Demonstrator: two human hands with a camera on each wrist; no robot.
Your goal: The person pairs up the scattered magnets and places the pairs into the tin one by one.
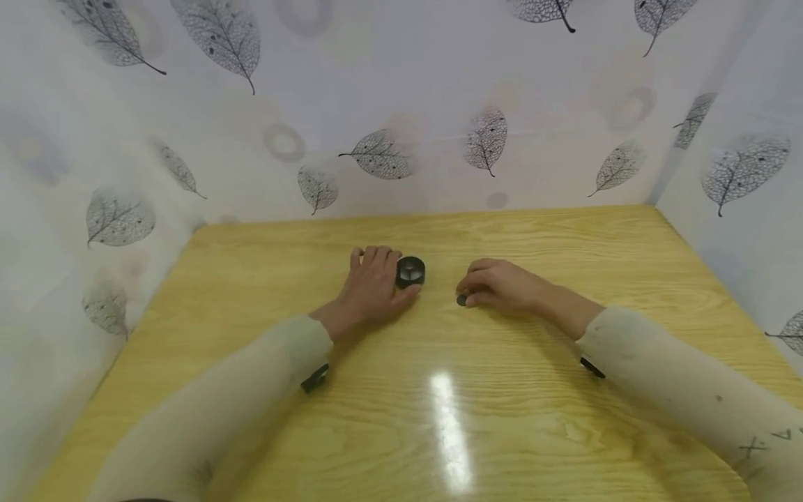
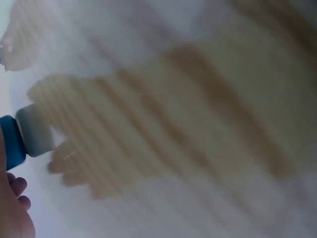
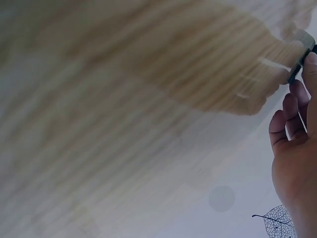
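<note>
In the head view my left hand (image 1: 373, 282) holds a black, short round object (image 1: 410, 272) against the table, thumb at its near side and fingers at its left. Its top shows a paler three-way pattern; its exact kind I cannot tell. The left wrist view shows a blue-black edge (image 2: 12, 141) of it beside the fingers. To the right, my right hand (image 1: 498, 284) pinches a small dark disc (image 1: 462, 300) between thumb and fingers, just above or on the table. That disc (image 3: 298, 67) appears edge-on in the right wrist view, partly hidden by the thumb.
The glossy wood-grain table (image 1: 401, 397) reflects a bright light strip near its front. Walls of pale cloth (image 1: 426, 84) printed with dark leaves rise at the back and both sides. Dark wrist devices (image 1: 315, 378) sit under both sleeves.
</note>
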